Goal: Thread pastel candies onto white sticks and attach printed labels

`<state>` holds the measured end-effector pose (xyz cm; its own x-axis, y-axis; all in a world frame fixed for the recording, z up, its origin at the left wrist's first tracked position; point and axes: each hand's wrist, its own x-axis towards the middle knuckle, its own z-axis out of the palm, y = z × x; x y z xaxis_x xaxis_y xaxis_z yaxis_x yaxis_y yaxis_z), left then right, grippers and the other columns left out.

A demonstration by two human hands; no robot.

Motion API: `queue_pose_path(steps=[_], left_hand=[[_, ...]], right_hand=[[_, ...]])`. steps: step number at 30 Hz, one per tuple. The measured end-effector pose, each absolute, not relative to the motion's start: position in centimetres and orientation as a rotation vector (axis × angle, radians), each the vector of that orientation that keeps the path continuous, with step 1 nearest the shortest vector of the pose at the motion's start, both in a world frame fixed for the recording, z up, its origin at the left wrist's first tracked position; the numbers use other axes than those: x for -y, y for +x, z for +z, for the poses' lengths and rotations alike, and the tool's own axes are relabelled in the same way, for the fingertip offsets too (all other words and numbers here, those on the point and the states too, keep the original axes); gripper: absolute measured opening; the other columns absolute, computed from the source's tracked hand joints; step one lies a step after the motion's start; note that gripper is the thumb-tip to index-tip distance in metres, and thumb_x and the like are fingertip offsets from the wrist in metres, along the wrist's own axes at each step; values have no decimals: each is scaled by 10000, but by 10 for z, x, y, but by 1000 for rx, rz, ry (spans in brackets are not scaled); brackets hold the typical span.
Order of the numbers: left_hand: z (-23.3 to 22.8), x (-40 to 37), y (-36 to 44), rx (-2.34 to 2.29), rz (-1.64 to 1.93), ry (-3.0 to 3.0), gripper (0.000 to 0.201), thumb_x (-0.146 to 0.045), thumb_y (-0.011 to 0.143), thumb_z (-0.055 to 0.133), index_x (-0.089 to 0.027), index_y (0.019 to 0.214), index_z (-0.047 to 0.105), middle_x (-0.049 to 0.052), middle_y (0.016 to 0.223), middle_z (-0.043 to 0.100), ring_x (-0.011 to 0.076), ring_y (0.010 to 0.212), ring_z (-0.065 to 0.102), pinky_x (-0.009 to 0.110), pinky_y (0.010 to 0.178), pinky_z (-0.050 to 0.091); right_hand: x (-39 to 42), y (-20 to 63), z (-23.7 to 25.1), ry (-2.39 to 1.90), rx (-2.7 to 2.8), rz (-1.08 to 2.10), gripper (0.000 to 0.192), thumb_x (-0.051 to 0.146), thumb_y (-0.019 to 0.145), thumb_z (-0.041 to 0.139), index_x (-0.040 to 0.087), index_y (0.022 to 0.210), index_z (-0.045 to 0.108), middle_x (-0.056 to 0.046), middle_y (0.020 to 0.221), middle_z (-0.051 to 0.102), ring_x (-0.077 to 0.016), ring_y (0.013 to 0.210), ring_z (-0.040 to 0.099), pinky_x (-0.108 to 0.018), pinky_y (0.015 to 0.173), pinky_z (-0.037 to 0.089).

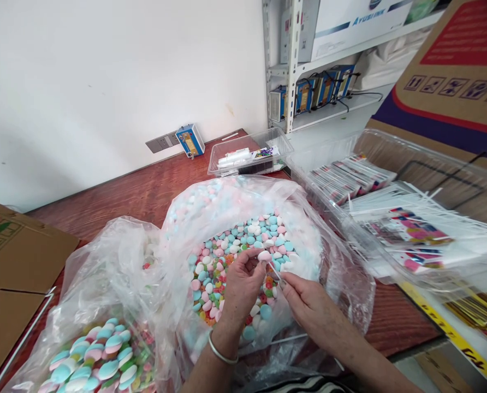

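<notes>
A big clear plastic bag [309, 218] stands open in front of me, full of small pink, white and blue candies [243, 240]. My left hand [241, 286], with a silver bangle at the wrist, pinches one pink candy [264, 255] between its fingertips over the bag. My right hand [304, 300] grips a thin white stick [274, 271] whose tip meets that candy. A second clear bag [104, 284] at the lower left holds larger swirled pink, blue and white candies [100, 355].
The bags rest on a red-brown wooden table [145, 191]. At right, a clear tray [452, 180] holds printed wrappers and white sticks. A smaller clear tray [251, 155] sits behind the bag. Cardboard boxes [10, 273] flank the left and right, with a metal shelf [292, 65] behind.
</notes>
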<state>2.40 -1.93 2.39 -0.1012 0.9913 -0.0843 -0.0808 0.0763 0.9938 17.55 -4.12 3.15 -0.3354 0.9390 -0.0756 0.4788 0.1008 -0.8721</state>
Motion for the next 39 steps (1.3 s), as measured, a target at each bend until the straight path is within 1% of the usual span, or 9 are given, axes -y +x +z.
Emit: queue_pose_path(steps=[7,11,17,21,23,25,29,34,39], left_hand=[[22,22,25,-1239,1266,1162,180,-297,809,672,-163,929,658,17,726,695,138,674,662,250,641,539],[15,24,26,-1299,1245,1203,190,-258,819,641,-160,979,673,30,750,696,146,681,656,259,632,537],[13,50,31,-1417,1224,1495,207,-183,837,590,-199,1010,704,63,956,721,181,865,663,319,796,560],[8,76,19,-1367,1146,1576,398,-208,894,551,-246,1289,583,74,1208,677,193,1001,667,345,889,550],[5,80,1,-1474,1127,1581,449,-225,931,510,-265,1378,496,71,1229,671,185,998,674,346,905,540],[4,76,-22,-1733,1120,1664,391,-215,943,489,-257,1329,541,65,1158,697,195,1015,661,361,929,516],[4,55,-66,-2107,876,1934,251,-184,939,474,-234,1087,671,75,1048,693,229,1003,622,386,889,498],[4,35,-77,-2216,688,2089,201,-174,930,480,-221,946,674,69,937,670,230,948,592,367,850,486],[2,17,-63,-2167,392,2293,105,-179,873,558,-209,903,654,78,963,652,274,988,542,436,895,437]], right_hand=[[41,173,28,-1332,1800,1225,258,236,949,362,208,776,553,36,657,575,-143,600,512,-232,566,371],[40,171,23,-1336,1821,1177,253,251,953,350,216,781,532,29,660,575,-151,604,520,-239,574,381],[41,169,11,-1331,1813,1122,239,310,962,357,221,846,547,10,671,594,-171,601,540,-255,570,406],[46,171,1,-1304,1786,1102,311,403,966,396,225,760,546,23,608,538,-153,544,486,-244,521,376],[47,171,-2,-1321,1803,1097,360,441,947,435,230,663,499,37,554,471,-140,511,441,-238,490,340],[46,171,-1,-1343,1828,1100,384,454,938,445,230,627,475,38,544,453,-139,516,442,-240,494,337],[45,168,7,-1348,1915,1105,288,362,943,414,230,714,529,15,628,571,-166,590,531,-262,562,388],[46,164,12,-1366,2015,1117,224,297,927,397,229,806,573,-18,712,655,-196,648,580,-286,605,405],[45,162,10,-1367,2059,1153,262,326,960,350,234,815,547,-27,748,656,-213,695,607,-296,640,408]])
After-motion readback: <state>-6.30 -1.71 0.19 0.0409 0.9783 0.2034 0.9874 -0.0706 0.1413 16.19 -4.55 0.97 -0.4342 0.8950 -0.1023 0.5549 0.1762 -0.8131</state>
